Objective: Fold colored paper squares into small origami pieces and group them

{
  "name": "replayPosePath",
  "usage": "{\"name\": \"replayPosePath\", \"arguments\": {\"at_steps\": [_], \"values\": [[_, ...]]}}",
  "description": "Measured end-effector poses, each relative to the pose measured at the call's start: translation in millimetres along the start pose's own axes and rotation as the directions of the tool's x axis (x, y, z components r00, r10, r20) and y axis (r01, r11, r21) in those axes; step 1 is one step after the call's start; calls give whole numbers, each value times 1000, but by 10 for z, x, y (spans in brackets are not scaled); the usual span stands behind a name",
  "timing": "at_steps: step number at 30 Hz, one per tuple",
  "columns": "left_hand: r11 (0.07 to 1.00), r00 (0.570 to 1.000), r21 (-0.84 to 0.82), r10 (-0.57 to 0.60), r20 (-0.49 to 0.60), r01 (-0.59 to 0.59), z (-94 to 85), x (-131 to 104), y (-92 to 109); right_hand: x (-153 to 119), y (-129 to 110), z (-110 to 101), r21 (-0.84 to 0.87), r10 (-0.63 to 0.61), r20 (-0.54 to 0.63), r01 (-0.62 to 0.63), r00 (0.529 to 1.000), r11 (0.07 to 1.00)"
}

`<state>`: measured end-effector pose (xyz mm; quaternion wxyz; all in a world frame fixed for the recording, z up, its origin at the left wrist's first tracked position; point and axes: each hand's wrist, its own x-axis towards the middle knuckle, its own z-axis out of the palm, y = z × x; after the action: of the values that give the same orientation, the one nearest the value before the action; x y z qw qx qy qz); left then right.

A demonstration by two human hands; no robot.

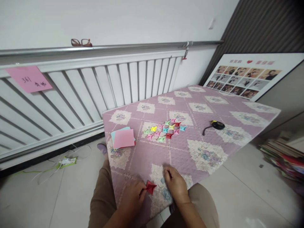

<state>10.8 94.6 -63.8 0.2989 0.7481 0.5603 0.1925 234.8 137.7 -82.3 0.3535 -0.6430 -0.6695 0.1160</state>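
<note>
A red folded-paper piece (151, 187) with pointed corners is pinched at one corner between the thumb and finger of my left hand (132, 197), at the near edge of the table. To its right, my right hand (176, 185) rests with its fingers curled closed, apart from the red piece, and nothing shows in it. Farther back lie several small folded-paper pieces (171, 127) of the same pointed kind, in pink, green, yellow, blue and red, set in loose rows. A stack of coloured paper sheets (123, 138), pink on top, lies toward the table's left edge.
A patterned purple cloth covers the table (181, 155). A black object with a short cord or strap (218, 125) lies on the right. Beyond stand a white radiator (128, 82) and a photo board (242, 76). A power strip (68, 161) with cables sits on the floor.
</note>
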Motion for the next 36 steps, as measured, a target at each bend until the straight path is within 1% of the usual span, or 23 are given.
{"name": "replayPosePath", "arguments": {"at_steps": [2,4,6,8,12,14,17,21,26,36], "values": [[1000,999,-16,-5,-33,5,-12,73,-9,27,8,4,-21,-10,-19,9,1000,1000],[1000,997,-29,-6,-80,4,-55,226,-3,26,3,7,-44,-23,-32,22,999,999],[1000,993,-3,-1,-121,1,-116,467,17,8,-2,10,-86,-41,-30,38,999,996],[1000,987,27,-2,-161,6,-171,766,45,-11,2,14,-131,-54,-20,51,998,990],[996,976,86,21,-215,-3,-208,1360,88,-22,21,9,-149,-76,-34,70,996,986],[994,973,113,36,-230,-10,-194,1581,90,-16,26,1,-131,-87,-58,79,995,988],[990,972,142,57,-230,-24,-148,1797,62,-9,33,-1,-111,-98,-73,89,993,990],[986,972,165,65,-224,-28,-72,1931,3,-17,64,22,-119,-85,-55,78,995,990],[984,974,174,62,-219,-24,-15,1986,-24,-36,110,47,-126,-71,-31,66,997,990],[992,981,118,54,-188,-32,-24,2032,-5,-29,115,39,-139,-79,-51,71,996,988]]}}
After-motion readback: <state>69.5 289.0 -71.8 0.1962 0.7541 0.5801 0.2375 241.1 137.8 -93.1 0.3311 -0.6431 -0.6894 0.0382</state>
